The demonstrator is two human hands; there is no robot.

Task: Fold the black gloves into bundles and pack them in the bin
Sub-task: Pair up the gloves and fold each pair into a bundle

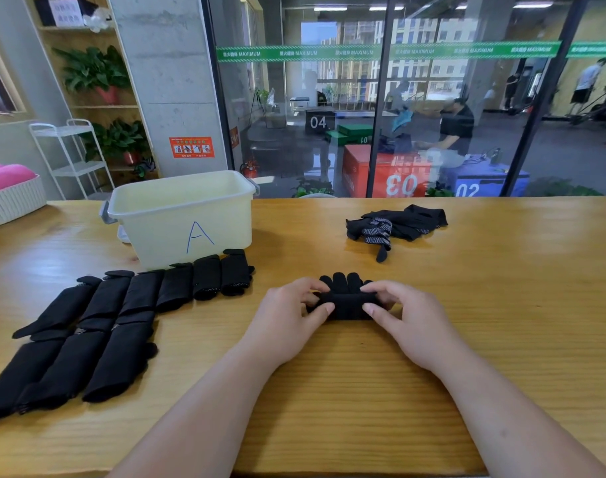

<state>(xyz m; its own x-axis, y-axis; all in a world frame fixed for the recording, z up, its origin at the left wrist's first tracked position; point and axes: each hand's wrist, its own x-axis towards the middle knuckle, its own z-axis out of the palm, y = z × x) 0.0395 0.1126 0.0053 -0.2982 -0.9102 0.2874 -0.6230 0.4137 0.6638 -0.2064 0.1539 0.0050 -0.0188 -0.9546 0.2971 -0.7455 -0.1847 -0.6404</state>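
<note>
Gloves [346, 301] half-rolled, pinched between left hand [287, 315] and right hand [408, 319].

Wooden table [501, 288]: gloves [396, 224], bin [191, 219].

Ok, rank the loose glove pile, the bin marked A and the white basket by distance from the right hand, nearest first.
1. Loose glove pile: straight ahead of the right hand.
2. Bin: ahead and well across to the left.
3. White basket: at the far left, past the bin.
</note>
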